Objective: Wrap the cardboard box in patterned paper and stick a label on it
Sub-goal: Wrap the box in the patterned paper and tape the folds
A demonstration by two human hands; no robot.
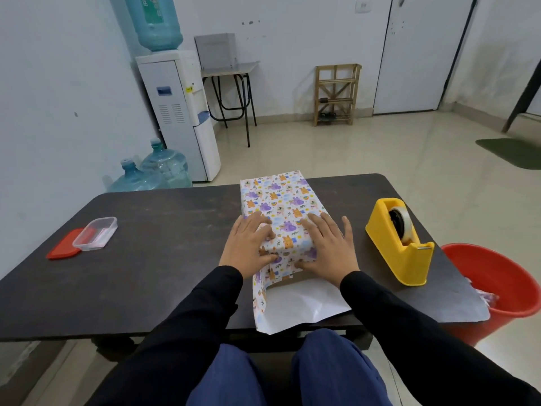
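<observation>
Most of the cardboard box [278, 200] is covered: patterned paper [265, 300] sheathes the top and sides, and the far end looks folded shut. The box lies lengthwise mid-table [161, 259]. Near end unfinished: a flap trails toward the table edge, white underside up. Left hand [248, 244] and right hand [328, 247] lie flat on the near top, fingers straight, thumbs pressing paper down the end face; neither grips anything. Judged left: fold and tape this end (yellow tape dispenser [401, 247] to the right), then the label, none visible on the box.
</observation>
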